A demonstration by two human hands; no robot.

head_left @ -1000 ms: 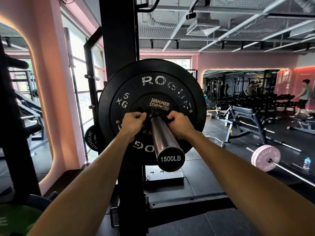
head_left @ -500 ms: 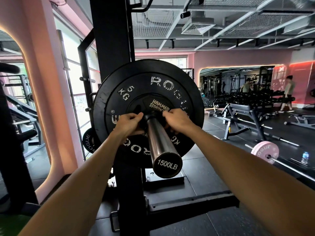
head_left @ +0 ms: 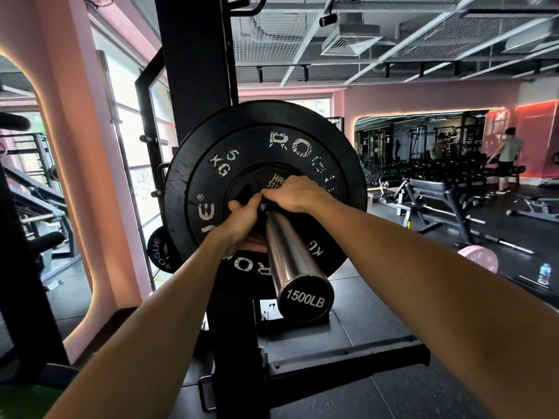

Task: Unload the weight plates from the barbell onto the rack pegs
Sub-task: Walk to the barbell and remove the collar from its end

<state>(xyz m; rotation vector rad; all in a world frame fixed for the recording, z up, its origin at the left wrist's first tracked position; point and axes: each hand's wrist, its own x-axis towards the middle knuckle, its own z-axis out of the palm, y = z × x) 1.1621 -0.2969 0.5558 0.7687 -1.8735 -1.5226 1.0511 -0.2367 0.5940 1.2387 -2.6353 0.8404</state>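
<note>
Hands grip small plate on barbell

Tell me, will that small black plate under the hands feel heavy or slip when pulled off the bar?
The small plate is compact and probably light. It should slide easily along the smooth steel sleeve. Freed, a round disc could roll if dropped on edge.

Black 5 kg plate upright on steel barbell sleeve, small black plate in front
</note>
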